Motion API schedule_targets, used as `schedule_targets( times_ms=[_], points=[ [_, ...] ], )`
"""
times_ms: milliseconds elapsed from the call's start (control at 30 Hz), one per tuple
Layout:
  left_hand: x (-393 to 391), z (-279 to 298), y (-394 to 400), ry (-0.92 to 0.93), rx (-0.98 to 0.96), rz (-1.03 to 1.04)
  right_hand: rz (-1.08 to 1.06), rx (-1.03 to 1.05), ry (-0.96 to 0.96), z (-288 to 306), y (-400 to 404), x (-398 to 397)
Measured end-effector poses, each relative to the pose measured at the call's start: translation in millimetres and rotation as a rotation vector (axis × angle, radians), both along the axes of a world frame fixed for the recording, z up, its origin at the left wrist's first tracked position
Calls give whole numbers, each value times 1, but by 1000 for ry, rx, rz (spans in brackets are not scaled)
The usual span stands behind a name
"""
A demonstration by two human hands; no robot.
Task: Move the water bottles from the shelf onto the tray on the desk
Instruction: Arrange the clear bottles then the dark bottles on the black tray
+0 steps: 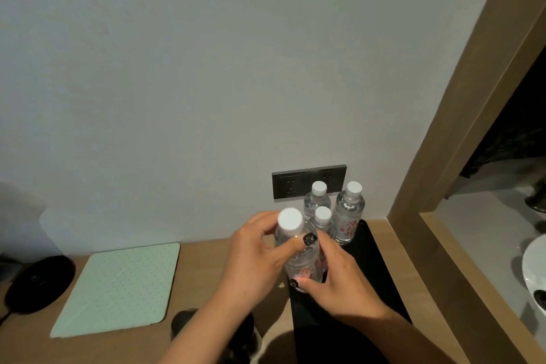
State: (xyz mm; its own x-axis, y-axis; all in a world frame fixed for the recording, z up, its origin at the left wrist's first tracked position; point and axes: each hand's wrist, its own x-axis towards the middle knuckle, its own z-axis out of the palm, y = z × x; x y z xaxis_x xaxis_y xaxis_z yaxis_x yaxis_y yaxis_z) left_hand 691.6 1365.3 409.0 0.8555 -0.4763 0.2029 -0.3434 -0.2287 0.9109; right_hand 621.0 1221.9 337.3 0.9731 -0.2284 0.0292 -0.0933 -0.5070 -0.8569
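Several clear water bottles with white caps stand on a black tray (pixel 372 263) on the wooden desk, against the wall. The nearest bottle (pixel 295 242) is held by both hands: my left hand (pixel 254 260) grips its neck and shoulder, and my right hand (pixel 339 278) wraps its lower body with the thumb across the front. Behind it stand a small-looking bottle (pixel 323 217), a far bottle (pixel 317 198) and a taller-looking bottle (pixel 348 213) with red lettering. Whether the held bottle's base rests on the tray is hidden by my hands.
A pale green dotted pad (pixel 121 284) lies on the desk (pixel 201 260) to the left, beside a round black object (pixel 38 284). A dark wall socket (pixel 288 186) sits behind the bottles. A wooden frame (pixel 437 186) borders the right, with a grey surface and a white dish (pixel 534 269) beyond.
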Motion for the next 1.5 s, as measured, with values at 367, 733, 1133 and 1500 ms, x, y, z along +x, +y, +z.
schedule_targets(
  times_ms=[367, 733, 1133, 1500],
  points=[
    [23, -33, -49, 7, 265, -197, -289, 275, 82, -53, -63, -39],
    [49, -78, -91, -307, 700, -188, -456, 235, 79, -104, -120, -10],
    [49, -86, -94, -352, 627, -136, -394, 332, 168, -106, -121, 10],
    [49, -82, -91, -311, 643, -145, -304, 171, 182, -97, -122, 13]
  ],
)
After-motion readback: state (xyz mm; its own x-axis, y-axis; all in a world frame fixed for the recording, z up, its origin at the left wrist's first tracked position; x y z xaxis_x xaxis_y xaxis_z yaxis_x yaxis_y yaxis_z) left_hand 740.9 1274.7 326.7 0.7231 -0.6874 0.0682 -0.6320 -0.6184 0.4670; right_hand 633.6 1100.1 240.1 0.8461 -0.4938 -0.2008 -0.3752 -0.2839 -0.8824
